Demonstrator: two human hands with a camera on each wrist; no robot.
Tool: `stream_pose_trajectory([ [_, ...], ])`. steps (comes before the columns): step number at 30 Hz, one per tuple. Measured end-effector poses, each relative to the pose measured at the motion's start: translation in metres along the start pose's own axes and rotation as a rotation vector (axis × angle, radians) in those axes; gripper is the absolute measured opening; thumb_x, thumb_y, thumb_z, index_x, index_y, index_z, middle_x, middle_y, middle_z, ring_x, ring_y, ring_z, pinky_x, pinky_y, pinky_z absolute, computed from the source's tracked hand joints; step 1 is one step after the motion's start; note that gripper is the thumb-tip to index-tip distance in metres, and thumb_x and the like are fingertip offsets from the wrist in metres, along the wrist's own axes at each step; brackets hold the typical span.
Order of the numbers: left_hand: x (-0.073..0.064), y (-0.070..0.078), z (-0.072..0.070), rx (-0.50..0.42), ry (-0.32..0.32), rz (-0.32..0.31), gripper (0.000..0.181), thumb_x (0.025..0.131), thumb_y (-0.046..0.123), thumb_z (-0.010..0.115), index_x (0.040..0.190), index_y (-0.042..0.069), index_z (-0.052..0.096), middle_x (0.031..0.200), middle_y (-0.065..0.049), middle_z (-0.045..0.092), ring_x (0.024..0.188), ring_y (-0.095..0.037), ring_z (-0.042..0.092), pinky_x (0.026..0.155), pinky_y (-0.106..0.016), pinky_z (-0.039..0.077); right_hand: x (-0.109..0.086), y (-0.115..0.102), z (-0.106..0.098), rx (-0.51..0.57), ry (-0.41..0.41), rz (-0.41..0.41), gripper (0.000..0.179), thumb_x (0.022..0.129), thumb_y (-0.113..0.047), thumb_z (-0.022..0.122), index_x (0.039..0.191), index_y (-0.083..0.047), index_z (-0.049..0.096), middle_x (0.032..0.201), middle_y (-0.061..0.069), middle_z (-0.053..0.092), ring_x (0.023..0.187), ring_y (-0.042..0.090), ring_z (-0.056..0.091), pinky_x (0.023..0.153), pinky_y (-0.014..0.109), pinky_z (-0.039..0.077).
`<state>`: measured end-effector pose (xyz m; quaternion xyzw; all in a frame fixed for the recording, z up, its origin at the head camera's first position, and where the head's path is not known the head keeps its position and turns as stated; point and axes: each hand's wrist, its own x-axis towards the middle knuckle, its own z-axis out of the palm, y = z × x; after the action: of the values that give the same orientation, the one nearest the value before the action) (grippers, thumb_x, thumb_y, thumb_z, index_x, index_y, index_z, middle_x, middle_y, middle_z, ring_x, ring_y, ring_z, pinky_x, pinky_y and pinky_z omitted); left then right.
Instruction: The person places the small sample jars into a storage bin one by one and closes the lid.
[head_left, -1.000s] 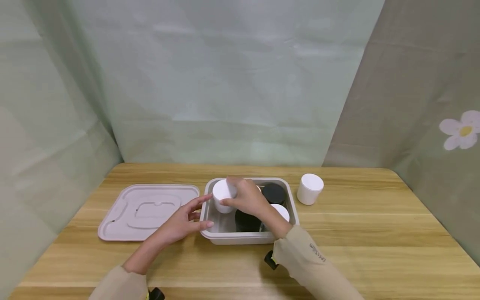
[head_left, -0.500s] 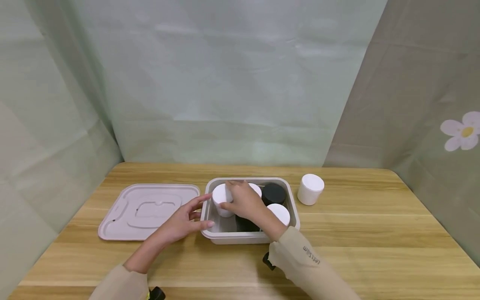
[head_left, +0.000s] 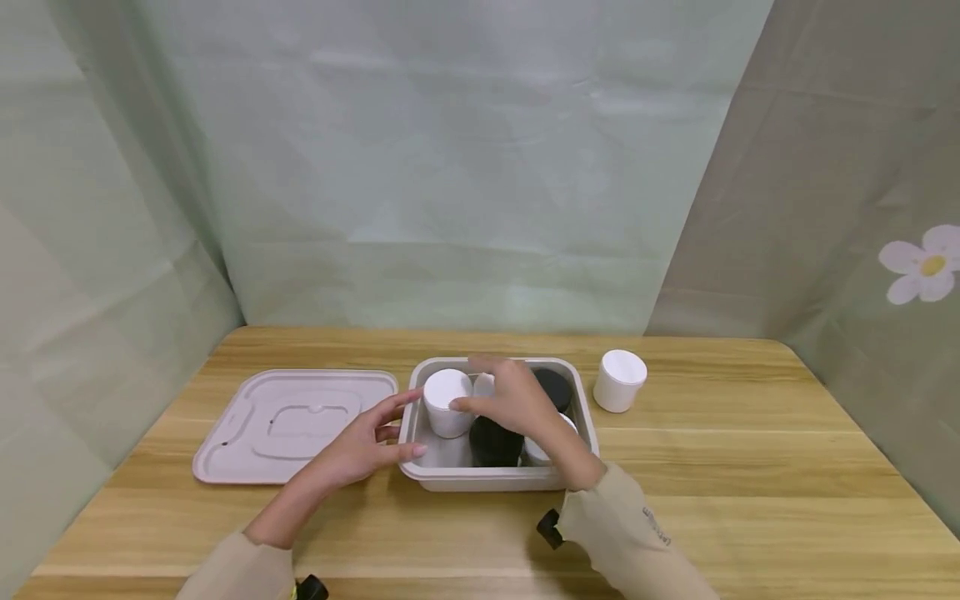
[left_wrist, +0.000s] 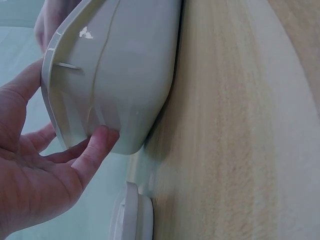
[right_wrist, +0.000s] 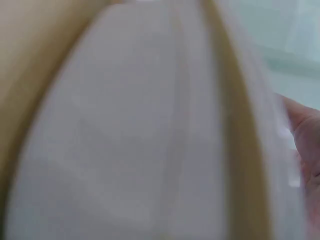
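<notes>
In the head view, a grey plastic bin [head_left: 510, 472] holds several round jars. A white jar [head_left: 447, 390] stands at its left end. My right hand [head_left: 510, 400] is over the bin, fingers spread, thumb tip at that jar's right edge. Under and around this hand are a white jar [head_left: 483, 386], a black jar [head_left: 495, 442], another black jar [head_left: 553, 389] and a partly hidden white jar [head_left: 538, 452]. My left hand [head_left: 363, 446] holds the bin's left end. In the left wrist view, its thumb reaches over the rim and its fingers [left_wrist: 102, 137] press the outer wall.
A flat grey lid [head_left: 307, 425] lies on the wooden table [head_left: 750, 467] left of the bin. One more white jar [head_left: 620, 381] stands just right of the bin. A fabric curtain [head_left: 465, 167] rises behind the table. The right wrist view shows mostly the bin's blurred wall [right_wrist: 125, 130].
The white jar at the left has gone down into the bin and stands there. My right hand has let go of it and shifted right. The left hand has stayed in place.
</notes>
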<state>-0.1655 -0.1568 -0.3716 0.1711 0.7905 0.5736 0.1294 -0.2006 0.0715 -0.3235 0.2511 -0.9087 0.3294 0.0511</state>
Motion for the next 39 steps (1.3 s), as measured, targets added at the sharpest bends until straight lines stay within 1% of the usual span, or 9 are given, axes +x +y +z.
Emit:
stream_pose_trajectory([
  [3, -0.001, 0.001, 0.0, 0.007, 0.017, -0.013, 0.076, 0.077, 0.02, 0.074, 0.14, 0.005, 0.032, 0.14, -0.026, 0.03, 0.114, -0.043, 0.047, 0.081, -0.035, 0.049, -0.006, 0.008, -0.02, 0.078, 0.025, 0.034, 0.059, 0.073, -0.032, 0.076, 0.118, 0.002, 0.059, 0.119, 0.014, 0.059, 0.114, 0.025, 0.053, 0.093, 0.04, 0.042],
  [7, -0.001, 0.001, -0.001, 0.011, 0.018, -0.009, 0.077, 0.077, 0.02, 0.074, 0.14, 0.004, 0.032, 0.14, -0.027, 0.029, 0.114, -0.043, 0.047, 0.082, -0.036, 0.049, -0.015, 0.027, -0.049, 0.071, 0.031, 0.071, 0.059, 0.076, -0.032, 0.073, 0.123, 0.0, 0.056, 0.123, 0.013, 0.056, 0.118, 0.027, 0.049, 0.095, 0.043, 0.04],
  [12, -0.001, 0.003, -0.001, 0.007, 0.018, -0.011, 0.077, 0.077, 0.02, 0.073, 0.14, 0.004, 0.031, 0.14, -0.028, 0.028, 0.115, -0.043, 0.047, 0.081, -0.035, 0.049, -0.027, 0.067, -0.082, 0.035, 0.074, 0.098, 0.06, 0.079, -0.029, 0.07, 0.126, 0.003, 0.051, 0.126, 0.019, 0.052, 0.12, 0.034, 0.045, 0.095, 0.049, 0.037],
  [15, -0.001, 0.003, -0.001, 0.001, 0.018, -0.012, 0.077, 0.078, 0.019, 0.073, 0.14, 0.004, 0.031, 0.139, -0.028, 0.029, 0.114, -0.043, 0.047, 0.08, -0.034, 0.049, -0.034, 0.09, -0.098, 0.052, 0.085, 0.155, 0.062, 0.08, -0.028, 0.07, 0.128, 0.006, 0.048, 0.129, 0.023, 0.048, 0.122, 0.038, 0.042, 0.097, 0.051, 0.035],
  [19, -0.001, 0.004, -0.002, 0.001, 0.014, -0.01, 0.078, 0.077, 0.019, 0.074, 0.14, 0.004, 0.03, 0.138, -0.03, 0.029, 0.113, -0.043, 0.048, 0.079, -0.034, 0.05, -0.045, 0.117, -0.112, 0.074, 0.062, 0.239, 0.068, 0.081, -0.029, 0.068, 0.131, 0.008, 0.042, 0.133, 0.026, 0.042, 0.123, 0.044, 0.036, 0.098, 0.054, 0.032],
  [23, -0.001, 0.004, -0.003, 0.008, 0.016, -0.016, 0.078, 0.077, 0.02, 0.074, 0.14, 0.004, 0.031, 0.139, -0.03, 0.029, 0.113, -0.043, 0.048, 0.08, -0.035, 0.049, -0.053, 0.139, -0.116, 0.067, 0.041, 0.291, 0.073, 0.08, -0.028, 0.07, 0.131, 0.012, 0.038, 0.133, 0.029, 0.039, 0.122, 0.048, 0.035, 0.097, 0.055, 0.032],
  [27, -0.001, 0.005, -0.003, 0.012, 0.02, -0.018, 0.078, 0.077, 0.02, 0.074, 0.14, 0.003, 0.031, 0.138, -0.03, 0.029, 0.114, -0.044, 0.047, 0.081, -0.037, 0.049, -0.056, 0.152, -0.113, 0.066, 0.029, 0.315, 0.076, 0.076, -0.029, 0.074, 0.129, 0.015, 0.04, 0.132, 0.03, 0.04, 0.119, 0.048, 0.038, 0.095, 0.054, 0.035],
  [31, -0.001, 0.005, -0.003, 0.012, 0.025, -0.025, 0.078, 0.077, 0.02, 0.074, 0.14, 0.004, 0.031, 0.139, -0.028, 0.029, 0.114, -0.043, 0.047, 0.082, -0.036, 0.049, -0.057, 0.158, -0.106, 0.048, 0.031, 0.298, 0.072, 0.073, -0.027, 0.077, 0.125, 0.012, 0.046, 0.127, 0.029, 0.046, 0.115, 0.045, 0.044, 0.092, 0.052, 0.039],
  [39, 0.0, 0.001, -0.002, -0.003, 0.02, -0.026, 0.078, 0.076, 0.02, 0.075, 0.14, 0.006, 0.032, 0.141, -0.025, 0.029, 0.114, -0.043, 0.047, 0.08, -0.035, 0.049, -0.056, 0.162, -0.096, -0.005, 0.114, 0.29, 0.064, 0.071, -0.022, 0.078, 0.119, 0.012, 0.053, 0.117, 0.029, 0.055, 0.11, 0.043, 0.051, 0.086, 0.049, 0.044],
])
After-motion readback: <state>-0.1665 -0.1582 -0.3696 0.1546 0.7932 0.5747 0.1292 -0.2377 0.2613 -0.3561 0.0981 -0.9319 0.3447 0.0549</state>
